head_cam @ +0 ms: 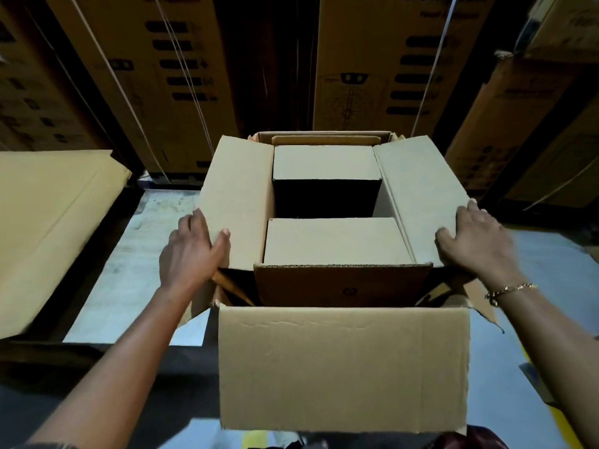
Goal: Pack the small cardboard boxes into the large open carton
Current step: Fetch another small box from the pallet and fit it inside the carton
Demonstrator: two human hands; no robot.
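Observation:
The large open carton (343, 367) stands on the floor in front of me, its near flap hanging toward me. Inside it lie two small cardboard boxes: one at the far end (326, 162) and one at the near end (335, 240), with a dark gap between them. My left hand (191, 251) grips the near edge of the carton's left flap (240, 196), thumb on top and fingers behind. My right hand (475, 241) rests on the right flap (418, 192), fingers spread over its outer edge. Both side flaps lean inward.
Tall stacks of strapped printed cartons (155, 76) fill the background. A flat cardboard sheet or box (48, 228) lies at the left. Grey floor (129, 270) shows on both sides of the carton. A bracelet is on my right wrist.

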